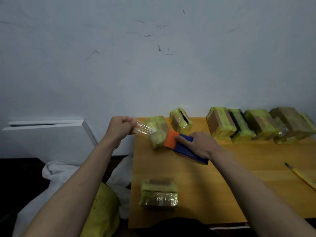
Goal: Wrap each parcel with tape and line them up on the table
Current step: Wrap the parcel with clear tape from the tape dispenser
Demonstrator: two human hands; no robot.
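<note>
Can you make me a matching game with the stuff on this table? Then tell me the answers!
Things:
1. clear tape strip
2. tape dispenser
3. yellow knife
4. lone parcel

Places:
A. at the table's right edge
B. under the right hand
C. nearest the person
D. pinched by the left hand

Pairs: 1-D, 2-B, 3-A, 4-C
</note>
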